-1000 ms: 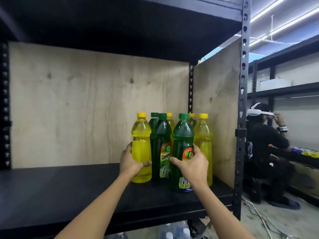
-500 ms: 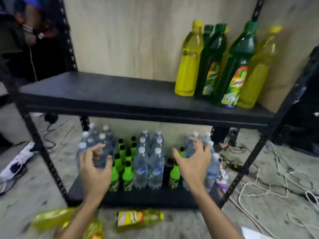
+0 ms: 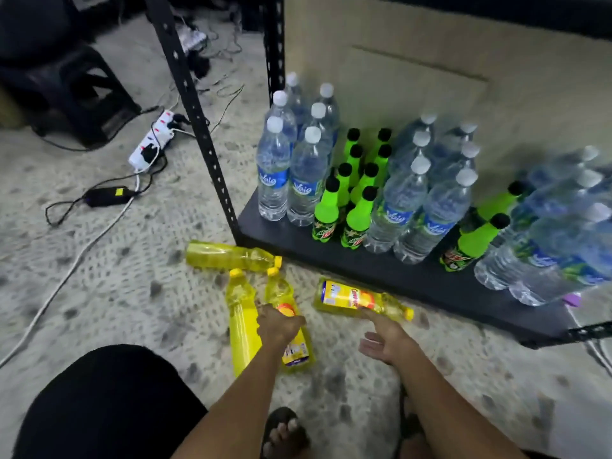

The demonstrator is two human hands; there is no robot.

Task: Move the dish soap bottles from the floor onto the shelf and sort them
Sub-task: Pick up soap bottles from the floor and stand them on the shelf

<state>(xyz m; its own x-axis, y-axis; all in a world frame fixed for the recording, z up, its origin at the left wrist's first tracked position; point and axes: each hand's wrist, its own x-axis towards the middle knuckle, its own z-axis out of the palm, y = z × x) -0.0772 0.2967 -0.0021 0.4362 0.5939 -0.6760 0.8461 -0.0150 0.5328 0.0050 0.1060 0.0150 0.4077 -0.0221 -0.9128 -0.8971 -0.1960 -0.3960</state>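
four yellow dish soap bottles lie on their sides on the floor, just in front of the rack's front left post, probably dropped there loose so either hand can take one. the left hand is set down over the labelled bottle, its fingers curled around the body in a grip, which suits lifting it by the thick middle. the right hand is spread with fingers apart and holds nothing; its fingertips touch the bottle right of the post, likely about to close on it. a plain bottle lies beside the left hand, another nearest the post. all are clear yellow plastic with yellow caps, and two show orange-and-purple labels. the lower shelf behind holds water bottles and green soda bottles.
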